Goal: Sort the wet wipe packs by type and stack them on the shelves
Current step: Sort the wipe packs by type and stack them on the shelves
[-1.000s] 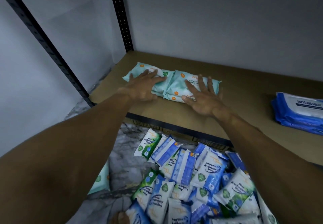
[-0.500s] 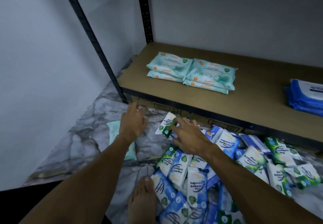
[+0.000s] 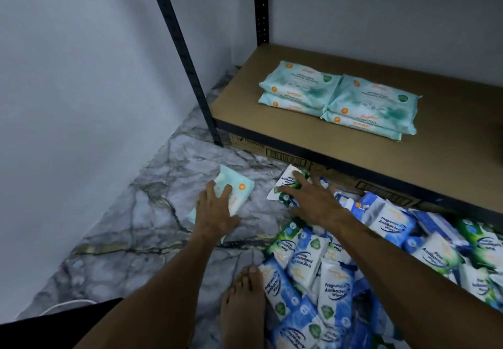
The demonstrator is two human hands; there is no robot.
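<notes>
1. The left hand [image 3: 217, 210] lies with its fingers spread flat across a loose teal pack [image 3: 239, 186] on the marble floor [image 3: 152, 212], below the front left corner of the shelf board [image 3: 245, 103]. No finger shows curled under the pack's edge, so a hasty lift could let the slick wrapper slip out.
2. The right hand [image 3: 313, 201], also spread, rests its fingertips on a green Pine pack [image 3: 285, 182] at the left edge of the pile [image 3: 326, 275]. Carrying both packs up together risks mixing types.
3. Two teal stacks [image 3: 337, 98] sit touching, side by side, near the board's left end. They look soft, so another pack laid off-centre could slide towards the front edge.
4. A bare foot [image 3: 242, 302] touches the pile's edge, so a shift of weight could crush or skid on packs.
</notes>
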